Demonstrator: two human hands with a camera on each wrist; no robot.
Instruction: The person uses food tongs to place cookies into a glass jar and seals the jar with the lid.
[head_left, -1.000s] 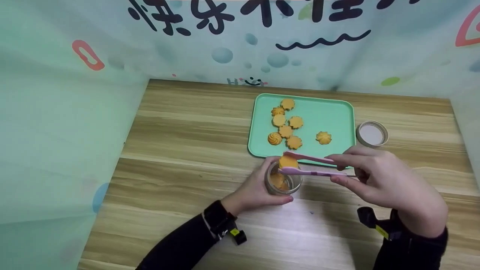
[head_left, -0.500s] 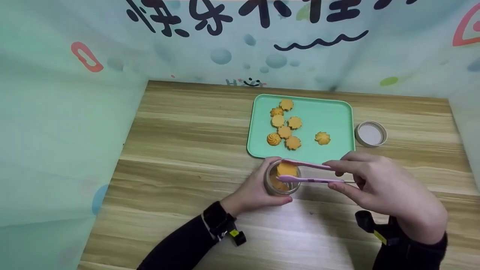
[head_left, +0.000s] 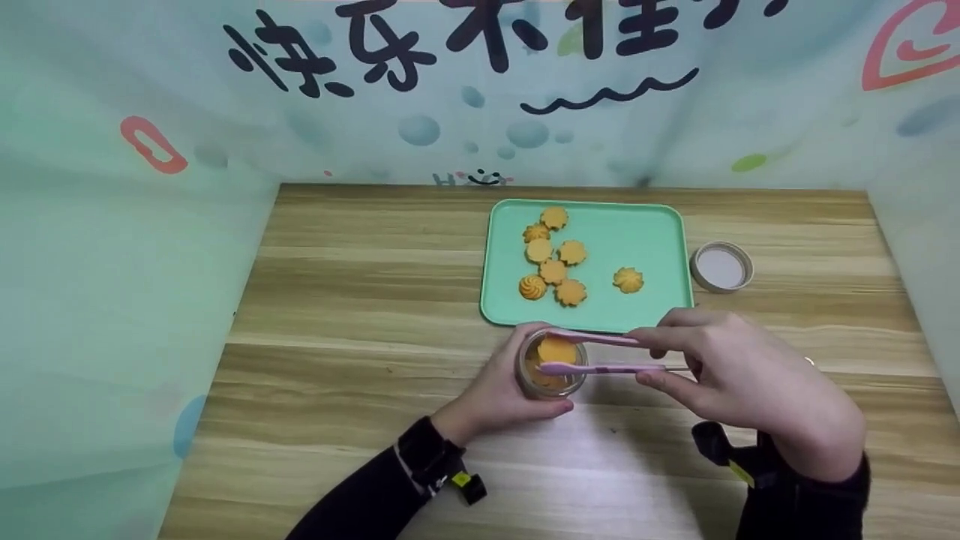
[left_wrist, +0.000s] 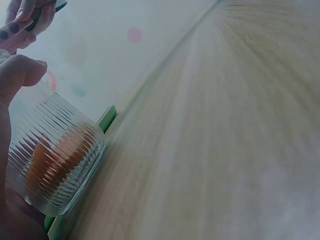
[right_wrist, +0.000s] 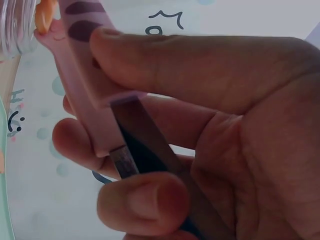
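A ribbed glass jar (left_wrist: 55,115), its mouth tilted up, is gripped by my left hand (head_left: 495,397) with thumb and fingers around its sides. Cookies (left_wrist: 57,155) show through the wall at its bottom. My right hand (head_left: 735,367) holds pink tongs (head_left: 607,369) with metal inner parts (right_wrist: 145,140). Between the tong tips, over the jar's mouth, is a round golden cookie (head_left: 557,349). Fingers and thumb press the two tong arms from either side in the right wrist view.
A mint green tray (head_left: 652,232) with several cookies (head_left: 553,271) lies behind the jar, one cookie (head_left: 628,280) apart on its right. A round lid (head_left: 722,267) lies right of the tray. A printed cloth (head_left: 420,157) stands behind the wooden table (head_left: 360,300).
My right hand has lowered the tongs and the cookie from the jar's rim into its mouth. The left hand keeps hold of the jar. The head view has shifted slightly.
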